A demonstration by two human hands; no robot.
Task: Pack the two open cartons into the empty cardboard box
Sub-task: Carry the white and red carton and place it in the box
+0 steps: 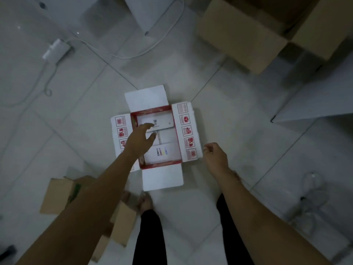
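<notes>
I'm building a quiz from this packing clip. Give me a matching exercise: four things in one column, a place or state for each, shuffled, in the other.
Things:
1. left hand
2. right hand
3. white carton
4. brown cardboard box

Places or states:
A. on the floor at upper right
B. fingers spread over the carton's inside
C. flaps folded out flat, red inner rim
D. loosely curled, empty, beside the carton's right flap

Pairs: 1-B, 2-D, 3-C, 4-A
</notes>
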